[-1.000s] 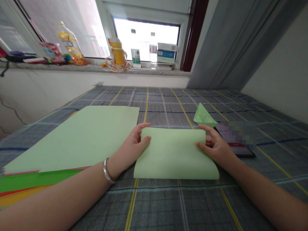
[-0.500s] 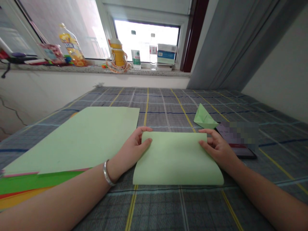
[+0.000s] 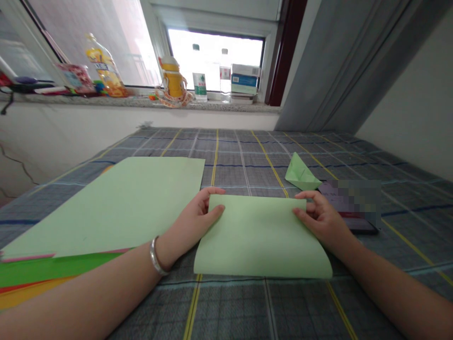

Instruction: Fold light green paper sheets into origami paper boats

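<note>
A light green sheet of paper is bent over on itself in front of me, its rounded bend towards me and its edges at the far side. My left hand pinches the far left corner, thumb on top and fingers behind. At the far right corner my right hand grips the same sheet, its thumb also on top. Whether the bend is creased flat I cannot tell; it looks curved. Beyond my right hand sits a folded green paper boat.
A stack of coloured paper, light green on top, lies to the left. A phone lies beside my right hand, partly blurred out. The plaid cloth covers the surface. Bottles and boxes stand on the windowsill at the back.
The bent sheet's near edge has come slightly towards me and widened a little. My right hand has shifted slightly to the right; both hands keep their hold.
</note>
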`<state>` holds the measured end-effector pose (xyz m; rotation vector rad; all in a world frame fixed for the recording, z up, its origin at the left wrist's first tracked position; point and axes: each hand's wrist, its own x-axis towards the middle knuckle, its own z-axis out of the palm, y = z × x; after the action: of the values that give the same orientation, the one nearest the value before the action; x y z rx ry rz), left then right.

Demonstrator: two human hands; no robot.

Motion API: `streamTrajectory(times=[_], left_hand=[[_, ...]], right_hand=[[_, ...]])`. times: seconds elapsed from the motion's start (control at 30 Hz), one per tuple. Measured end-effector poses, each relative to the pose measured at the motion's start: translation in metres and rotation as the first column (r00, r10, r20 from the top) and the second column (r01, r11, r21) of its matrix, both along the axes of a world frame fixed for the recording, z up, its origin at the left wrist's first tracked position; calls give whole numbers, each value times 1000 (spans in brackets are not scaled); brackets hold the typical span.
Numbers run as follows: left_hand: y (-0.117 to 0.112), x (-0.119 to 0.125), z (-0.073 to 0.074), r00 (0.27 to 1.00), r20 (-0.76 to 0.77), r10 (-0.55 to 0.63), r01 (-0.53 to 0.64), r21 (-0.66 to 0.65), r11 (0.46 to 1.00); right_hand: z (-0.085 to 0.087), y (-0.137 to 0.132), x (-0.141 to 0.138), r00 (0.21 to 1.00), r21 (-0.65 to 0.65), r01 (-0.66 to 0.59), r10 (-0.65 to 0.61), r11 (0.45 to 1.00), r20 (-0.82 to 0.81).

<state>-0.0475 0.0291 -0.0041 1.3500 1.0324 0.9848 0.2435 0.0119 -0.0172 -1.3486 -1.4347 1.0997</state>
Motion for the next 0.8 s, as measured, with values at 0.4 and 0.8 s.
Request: streamTrajectory(times=[0.4,0.8], left_hand=[[-4,3,8,999,-34,32,-31,7,999],[-3,3,8,988,-118,98,-96,20,995]], right_hand=[[0,-1,2,993,58,-16,10,998,114],[0,-2,4,987,78,-34,21,996,160]])
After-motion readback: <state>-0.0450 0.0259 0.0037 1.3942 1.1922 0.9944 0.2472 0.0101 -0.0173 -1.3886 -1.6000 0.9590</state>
